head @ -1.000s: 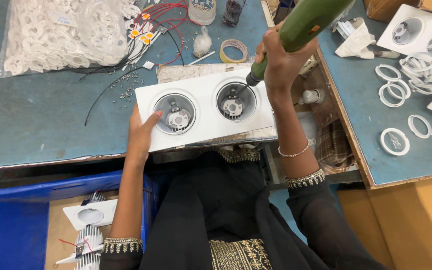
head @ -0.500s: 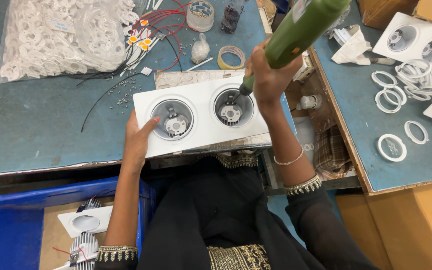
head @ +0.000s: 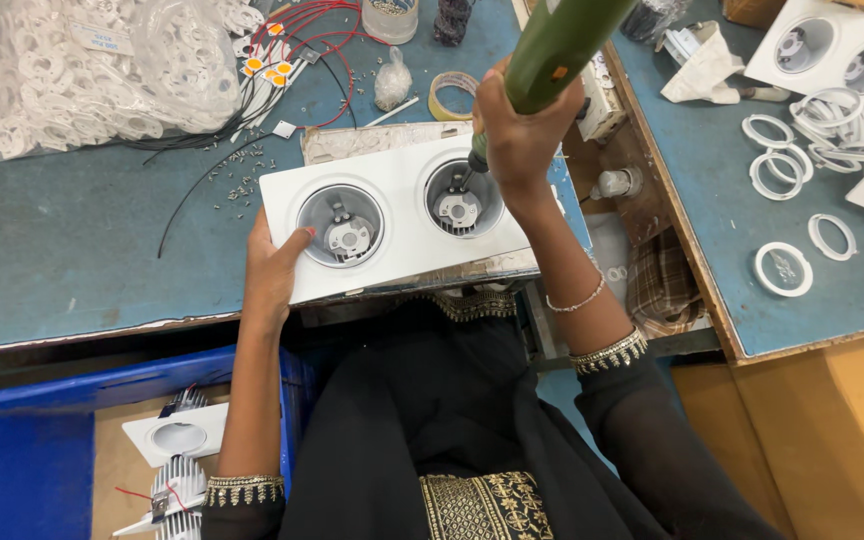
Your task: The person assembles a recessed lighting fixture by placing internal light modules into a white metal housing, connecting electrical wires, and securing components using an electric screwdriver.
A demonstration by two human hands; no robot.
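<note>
We keep our left hand (head: 274, 272) flat on the white light housing (head: 397, 215) while our right hand (head: 520, 135), gripping the green screwdriver (head: 559, 40), stays tip-down in the right cup, so that screw's still going in.

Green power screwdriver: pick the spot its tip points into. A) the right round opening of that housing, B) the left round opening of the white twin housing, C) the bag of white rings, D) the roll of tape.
A: the right hand holds the green power screwdriver with its tip down in the right round opening of the white twin housing, while the left hand steadies the housing's left edge.
</note>
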